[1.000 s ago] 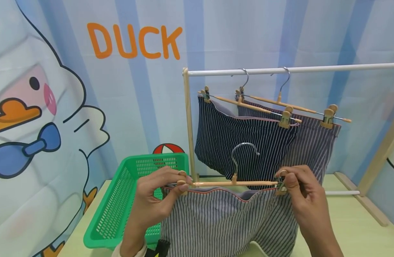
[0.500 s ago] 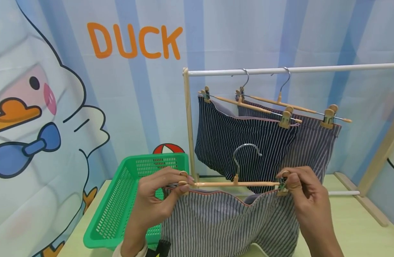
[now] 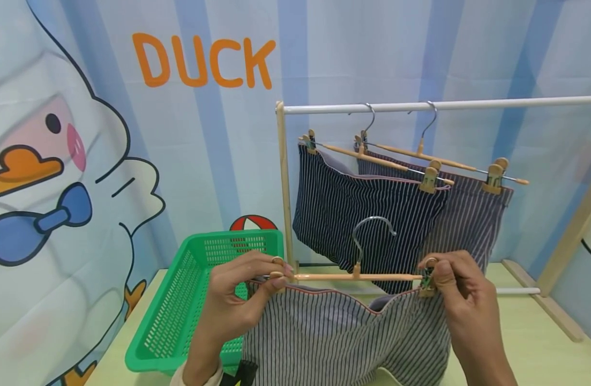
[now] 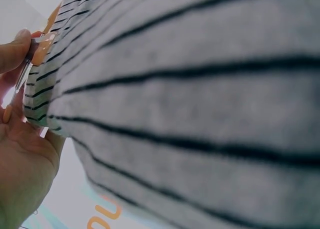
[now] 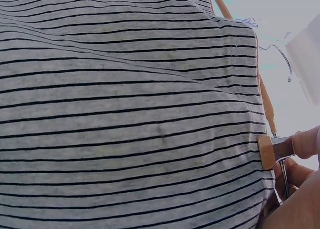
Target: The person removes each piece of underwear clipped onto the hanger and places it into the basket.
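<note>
Both hands hold a clip hanger by its end clips, over the table's front. My left hand pinches the left clip between thumb and fingers; my right hand pinches the right clip. From the hanger drop light grey shorts with dark stripes, their red-edged waistband sagging between the clips. The metal hook points up. In the right wrist view the clip's tan pad lies over the waistband edge. Striped cloth fills most of the left wrist view.
Behind hangs a rack with a white rail. Dark striped shorts and purplish striped shorts hang there on clip hangers. A green basket stands on the table at left. The rack's wooden foot is at right.
The hanger and both hands have shifted slightly right. The waistband sags a little lower between the clips. Both hands keep their hold.
</note>
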`<control>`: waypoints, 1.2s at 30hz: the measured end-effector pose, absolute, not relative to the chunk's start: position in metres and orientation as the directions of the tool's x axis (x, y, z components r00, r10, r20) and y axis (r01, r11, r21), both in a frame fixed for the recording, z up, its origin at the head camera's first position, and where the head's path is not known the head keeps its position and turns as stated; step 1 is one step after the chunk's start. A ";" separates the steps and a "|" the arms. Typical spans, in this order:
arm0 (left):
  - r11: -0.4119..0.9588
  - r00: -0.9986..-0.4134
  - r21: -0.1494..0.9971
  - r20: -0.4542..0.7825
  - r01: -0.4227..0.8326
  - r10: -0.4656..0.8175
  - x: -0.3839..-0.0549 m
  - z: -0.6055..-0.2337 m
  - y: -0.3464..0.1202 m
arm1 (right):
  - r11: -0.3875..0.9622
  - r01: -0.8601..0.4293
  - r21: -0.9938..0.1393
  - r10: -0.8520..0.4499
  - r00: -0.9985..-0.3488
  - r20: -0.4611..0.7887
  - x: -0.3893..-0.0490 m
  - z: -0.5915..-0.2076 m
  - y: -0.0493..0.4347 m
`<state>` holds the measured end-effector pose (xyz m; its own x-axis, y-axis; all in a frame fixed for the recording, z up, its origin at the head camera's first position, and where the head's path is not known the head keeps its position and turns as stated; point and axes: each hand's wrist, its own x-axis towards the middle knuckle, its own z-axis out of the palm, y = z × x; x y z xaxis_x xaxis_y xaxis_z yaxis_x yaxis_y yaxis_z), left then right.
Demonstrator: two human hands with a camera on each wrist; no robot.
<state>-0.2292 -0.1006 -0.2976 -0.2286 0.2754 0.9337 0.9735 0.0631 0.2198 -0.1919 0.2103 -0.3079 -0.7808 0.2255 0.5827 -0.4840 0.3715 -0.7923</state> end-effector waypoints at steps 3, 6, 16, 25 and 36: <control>0.053 -0.223 0.217 0.935 0.975 0.276 -0.230 -0.297 -0.100 | 0.362 -0.488 -0.794 0.235 -0.777 0.584 -0.192 -0.307 0.210; 0.052 -0.226 0.221 0.934 0.974 0.277 -0.230 -0.297 -0.100 | 0.353 -0.489 -0.798 0.247 -0.773 0.584 -0.192 -0.306 0.210; 0.044 -0.223 0.220 0.932 0.975 0.287 -0.232 -0.297 -0.099 | 0.349 -0.492 -0.798 0.250 -0.772 0.585 -0.192 -0.307 0.209; 0.059 -0.236 0.229 0.927 0.972 0.293 -0.230 -0.297 -0.098 | 0.193 -0.542 -0.818 0.273 -0.771 0.575 -0.193 -0.307 0.209; 0.106 -0.291 0.272 0.910 0.956 0.295 -0.226 -0.298 -0.100 | 0.255 -0.518 -0.817 0.256 -0.778 0.573 -0.194 -0.308 0.209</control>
<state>-0.2260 -0.1001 -0.2984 -0.2914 0.2952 0.9099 0.9565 0.1058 0.2720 -0.1944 0.2094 -0.3076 -0.7782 0.2562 0.5734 -0.5177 0.2551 -0.8166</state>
